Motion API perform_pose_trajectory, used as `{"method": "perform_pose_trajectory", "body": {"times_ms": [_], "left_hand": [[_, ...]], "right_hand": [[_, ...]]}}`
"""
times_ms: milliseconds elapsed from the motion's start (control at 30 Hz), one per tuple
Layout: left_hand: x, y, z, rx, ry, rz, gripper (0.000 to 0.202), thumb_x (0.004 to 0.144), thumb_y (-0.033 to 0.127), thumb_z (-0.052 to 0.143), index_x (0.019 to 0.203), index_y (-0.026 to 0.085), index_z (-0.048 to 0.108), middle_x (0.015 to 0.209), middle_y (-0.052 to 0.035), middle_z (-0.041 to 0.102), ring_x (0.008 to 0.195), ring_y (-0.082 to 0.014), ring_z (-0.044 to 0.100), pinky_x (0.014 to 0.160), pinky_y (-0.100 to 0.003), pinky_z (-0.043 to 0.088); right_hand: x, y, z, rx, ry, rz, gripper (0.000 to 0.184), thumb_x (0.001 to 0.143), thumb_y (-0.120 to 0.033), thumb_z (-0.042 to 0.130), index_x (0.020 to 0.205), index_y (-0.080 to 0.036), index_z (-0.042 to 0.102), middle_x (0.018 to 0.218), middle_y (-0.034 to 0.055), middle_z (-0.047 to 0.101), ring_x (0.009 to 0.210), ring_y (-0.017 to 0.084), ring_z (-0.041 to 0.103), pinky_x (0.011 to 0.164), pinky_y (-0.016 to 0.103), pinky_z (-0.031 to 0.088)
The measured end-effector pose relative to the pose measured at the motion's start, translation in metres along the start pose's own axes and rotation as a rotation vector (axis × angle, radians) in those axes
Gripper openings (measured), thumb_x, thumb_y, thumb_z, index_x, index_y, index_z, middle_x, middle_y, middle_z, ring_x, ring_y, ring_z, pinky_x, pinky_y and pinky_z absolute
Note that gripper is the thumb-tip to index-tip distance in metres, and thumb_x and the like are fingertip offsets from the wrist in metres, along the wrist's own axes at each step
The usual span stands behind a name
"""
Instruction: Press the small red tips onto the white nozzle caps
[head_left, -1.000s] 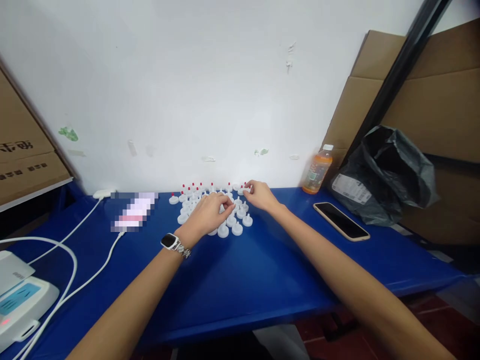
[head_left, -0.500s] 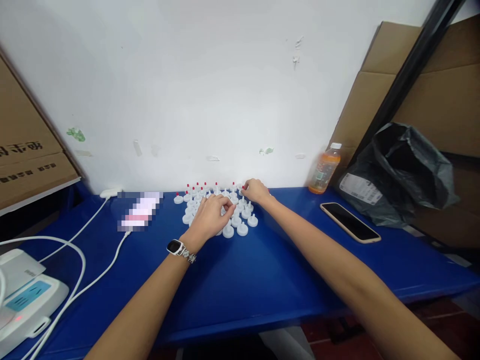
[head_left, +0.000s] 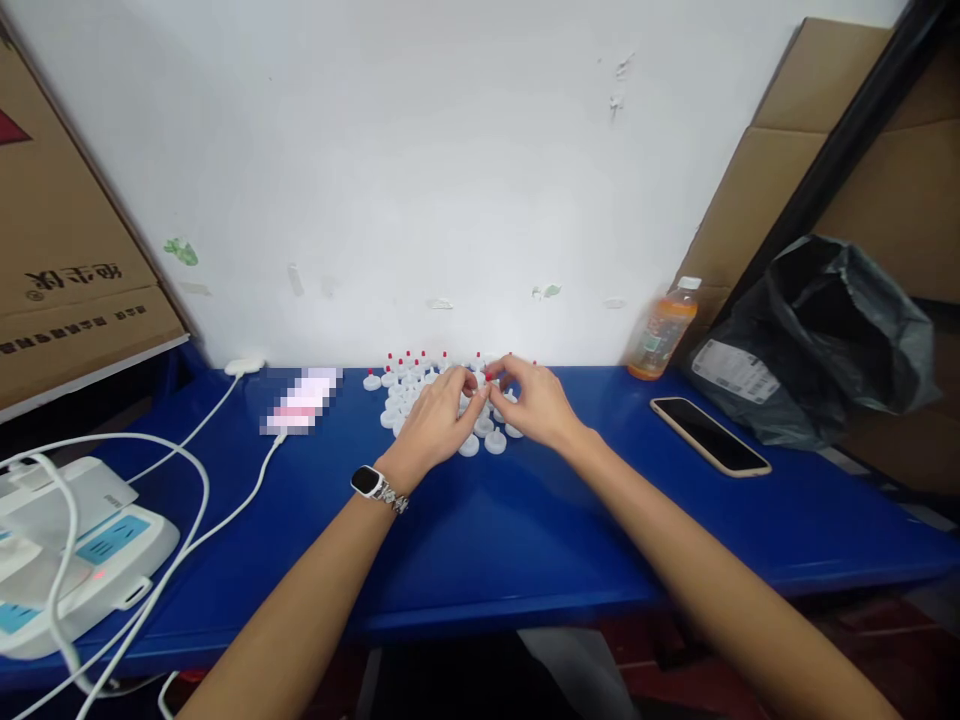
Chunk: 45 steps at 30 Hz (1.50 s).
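A dense cluster of white nozzle caps [head_left: 390, 418], round-based with thin upright spouts, stands on the blue table [head_left: 510, 540]. Several at the back carry small red tips [head_left: 445, 354]. My left hand [head_left: 439, 415], wearing a watch [head_left: 367, 481], is over the middle of the cluster, thumb and forefinger pinched together. Facing it, my right hand [head_left: 541, 402] curls its thumb and forefinger in from the right. Between both sets of fingertips shows a small red tip cap [head_left: 488, 377], apparently gripped by the right fingers. Whatever the left pinch holds is hidden, as are the caps beneath the hands.
On the left are a power strip [head_left: 112, 545] with white cables and a lit, blurred-out phone [head_left: 304, 400]. To the right lie another phone [head_left: 709, 436], an orange drink bottle [head_left: 664, 330] and a grey plastic bag [head_left: 810, 340]. A white wall [head_left: 450, 180] rises behind.
My right hand has come from the back right edge of the cluster toward my left hand; their fingertips now meet around a red tip cap. The camera view has shifted slightly.
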<state>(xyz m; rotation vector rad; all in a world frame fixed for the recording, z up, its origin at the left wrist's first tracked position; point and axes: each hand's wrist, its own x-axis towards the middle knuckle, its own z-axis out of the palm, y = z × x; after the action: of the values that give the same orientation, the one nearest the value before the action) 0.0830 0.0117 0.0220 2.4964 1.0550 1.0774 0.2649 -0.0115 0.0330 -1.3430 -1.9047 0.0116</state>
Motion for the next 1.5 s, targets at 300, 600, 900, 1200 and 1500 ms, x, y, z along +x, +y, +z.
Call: {"method": "perform_pose_trajectory", "body": {"times_ms": [300, 600, 900, 1200, 1500], "left_hand": [[-0.003, -0.001, -0.003, 0.18, -0.087, 0.154, 0.029, 0.105, 0.033, 0.026, 0.091, 0.021, 0.048, 0.089, -0.0046, 0.055, 0.08, -0.0193, 0.053, 0.074, -0.033, 0.042], [0.003, 0.002, 0.005, -0.096, 0.139, -0.03, 0.04, 0.104, 0.036, 0.031, 0.071, 0.019, 0.046, 0.066, 0.0013, 0.05, 0.061, -0.0129, 0.046, 0.062, -0.028, 0.033], [0.007, 0.008, 0.008, -0.325, 0.194, -0.312, 0.046, 0.095, 0.04, 0.042, 0.055, 0.018, 0.043, 0.051, 0.0036, 0.04, 0.051, -0.0101, 0.037, 0.053, -0.027, 0.025], [0.006, 0.01, 0.008, -0.29, 0.152, -0.361, 0.048, 0.097, 0.043, 0.039, 0.055, 0.02, 0.038, 0.051, 0.0036, 0.035, 0.05, -0.0107, 0.035, 0.052, -0.027, 0.024], [-0.006, 0.005, -0.008, 0.034, -0.07, 0.078, 0.026, 0.102, 0.034, 0.035, 0.08, 0.022, 0.041, 0.071, 0.0011, 0.05, 0.065, -0.0158, 0.046, 0.062, -0.029, 0.031]], "right_hand": [[-0.016, -0.004, 0.014, 0.324, -0.056, 0.024, 0.016, 0.085, -0.027, 0.059, 0.098, -0.02, 0.063, 0.083, 0.0011, 0.067, 0.064, 0.012, 0.06, 0.062, 0.024, 0.047], [-0.015, -0.028, 0.027, 0.186, 0.222, -0.048, 0.01, 0.086, -0.019, 0.055, 0.096, -0.021, 0.06, 0.1, 0.006, 0.062, 0.069, 0.014, 0.056, 0.071, 0.029, 0.051], [-0.015, -0.034, 0.03, 0.028, 0.234, -0.026, 0.01, 0.086, -0.02, 0.056, 0.095, -0.021, 0.061, 0.1, 0.0057, 0.057, 0.071, 0.015, 0.056, 0.065, 0.029, 0.046], [-0.014, -0.032, 0.034, 0.085, 0.259, -0.017, 0.009, 0.084, -0.017, 0.056, 0.091, -0.02, 0.06, 0.099, 0.0058, 0.055, 0.072, 0.015, 0.056, 0.067, 0.029, 0.047], [-0.016, -0.017, 0.027, 0.419, 0.187, 0.059, 0.032, 0.078, -0.024, 0.065, 0.109, -0.021, 0.058, 0.089, 0.0033, 0.062, 0.077, 0.018, 0.063, 0.065, 0.03, 0.054]]}}
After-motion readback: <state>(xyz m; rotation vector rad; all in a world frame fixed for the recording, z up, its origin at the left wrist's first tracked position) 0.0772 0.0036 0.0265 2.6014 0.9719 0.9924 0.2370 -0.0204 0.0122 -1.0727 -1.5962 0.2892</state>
